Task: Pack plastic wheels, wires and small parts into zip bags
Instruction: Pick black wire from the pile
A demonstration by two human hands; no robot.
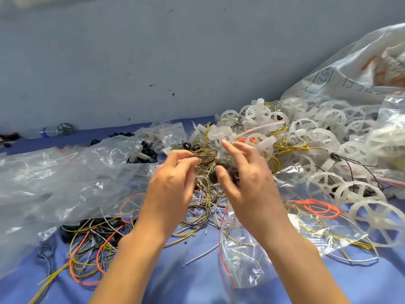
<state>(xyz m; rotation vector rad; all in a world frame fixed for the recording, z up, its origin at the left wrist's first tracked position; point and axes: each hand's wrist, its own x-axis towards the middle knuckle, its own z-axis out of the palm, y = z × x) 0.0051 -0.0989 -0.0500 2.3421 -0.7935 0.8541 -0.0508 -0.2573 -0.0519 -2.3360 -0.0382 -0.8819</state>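
A tangle of yellow, grey and orange wires (208, 172) lies heaped in the middle of the blue cloth. My left hand (173, 183) pinches a few strands at the top of the tangle between thumb and fingertips. Beside it my right hand (245, 178) hovers over the same tangle with fingers spread and slightly bent; a hold on anything does not show. White plastic wheels (324, 137) are piled to the right. A clear zip bag (245, 249) lies under my right forearm. Black small parts (146, 152) sit left of the tangle.
A big clear plastic sheet (54, 181) covers the left side. A large white sack (350, 69) spills wheels at the right. More loose wires (87, 255) lie at the lower left. Small zip bags (162, 132) lie near the blue wall.
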